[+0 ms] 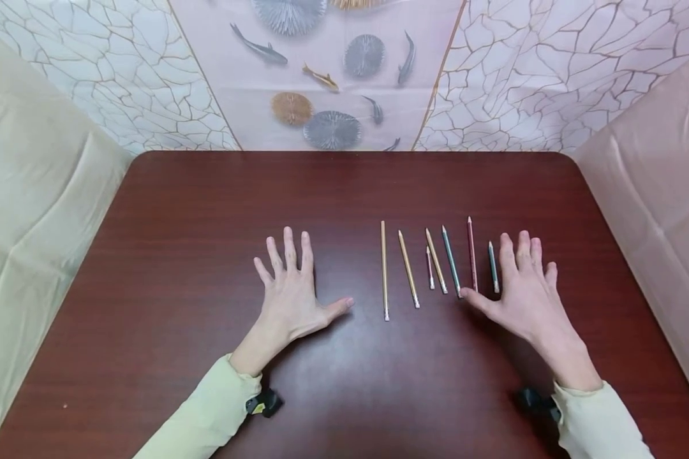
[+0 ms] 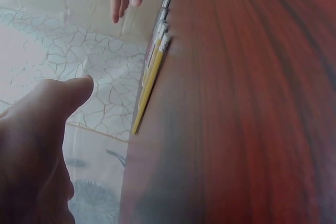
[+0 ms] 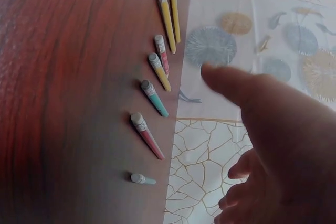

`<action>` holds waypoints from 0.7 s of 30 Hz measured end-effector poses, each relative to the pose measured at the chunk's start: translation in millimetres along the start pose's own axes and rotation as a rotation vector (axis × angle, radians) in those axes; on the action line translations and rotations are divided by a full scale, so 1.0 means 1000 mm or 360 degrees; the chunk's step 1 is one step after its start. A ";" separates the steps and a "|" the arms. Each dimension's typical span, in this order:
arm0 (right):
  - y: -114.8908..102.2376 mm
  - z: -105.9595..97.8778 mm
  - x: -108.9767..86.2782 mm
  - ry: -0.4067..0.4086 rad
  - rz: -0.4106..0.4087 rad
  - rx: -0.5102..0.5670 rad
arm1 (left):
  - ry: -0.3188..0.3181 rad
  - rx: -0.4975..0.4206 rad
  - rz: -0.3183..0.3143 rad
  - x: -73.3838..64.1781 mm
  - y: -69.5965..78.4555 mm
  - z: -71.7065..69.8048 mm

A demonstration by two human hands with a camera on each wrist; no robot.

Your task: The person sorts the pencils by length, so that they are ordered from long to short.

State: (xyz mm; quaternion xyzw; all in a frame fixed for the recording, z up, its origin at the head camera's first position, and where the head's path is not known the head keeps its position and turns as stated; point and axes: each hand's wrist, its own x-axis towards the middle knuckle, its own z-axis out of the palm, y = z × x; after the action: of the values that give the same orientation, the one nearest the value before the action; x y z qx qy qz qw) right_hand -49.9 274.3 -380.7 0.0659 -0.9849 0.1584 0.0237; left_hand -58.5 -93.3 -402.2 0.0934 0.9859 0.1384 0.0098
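Observation:
Several pencils with erasers lie in a loose row on the table. From left to right run a long yellow pencil (image 1: 385,271), a second yellow pencil (image 1: 409,268), a short red pencil (image 1: 429,264), a third yellow pencil (image 1: 437,262), a green pencil (image 1: 451,261), a longer red pencil (image 1: 472,252) and a short green pencil (image 1: 492,264). My left hand (image 1: 293,296), fingers spread, holds nothing left of the row. At the row's right end, my right hand (image 1: 525,299) is likewise spread and bare; its thumb overlaps the eraser ends of the green and longer red pencils from above.
The dark red-brown table (image 1: 178,255) has a rounded far edge. Behind it hangs a patterned cloth (image 1: 333,64) with fish and round motifs. Pale fabric (image 1: 34,223) borders the left side and similar fabric (image 1: 660,191) the right.

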 end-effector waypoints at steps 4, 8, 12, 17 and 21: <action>0.001 -0.003 0.001 0.0080 -0.0015 0.0004 | 0.0002 -0.0028 0.0011 0.003 0.008 0.000; 0.000 -0.004 0.001 0.0297 -0.0065 -0.0021 | 0.0046 -0.0043 0.0091 0.006 0.013 0.000; -0.002 -0.005 0.005 0.0483 -0.0055 -0.0006 | 0.0273 -0.0018 0.0278 0.010 0.017 0.001; -0.001 -0.006 0.009 0.0588 -0.0063 0.0093 | 0.0527 -0.0071 0.0392 0.015 0.024 0.003; 0.001 -0.005 0.011 0.0571 -0.0065 0.0215 | 0.0579 -0.0217 0.0382 0.021 0.032 0.008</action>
State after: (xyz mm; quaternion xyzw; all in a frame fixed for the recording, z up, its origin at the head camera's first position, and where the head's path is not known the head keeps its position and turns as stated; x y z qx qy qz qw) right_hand -61.0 275.5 -375.6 0.0580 -0.9505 0.2328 0.1975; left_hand -72.8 -56.8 -400.9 0.1827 0.9417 0.2193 -0.1784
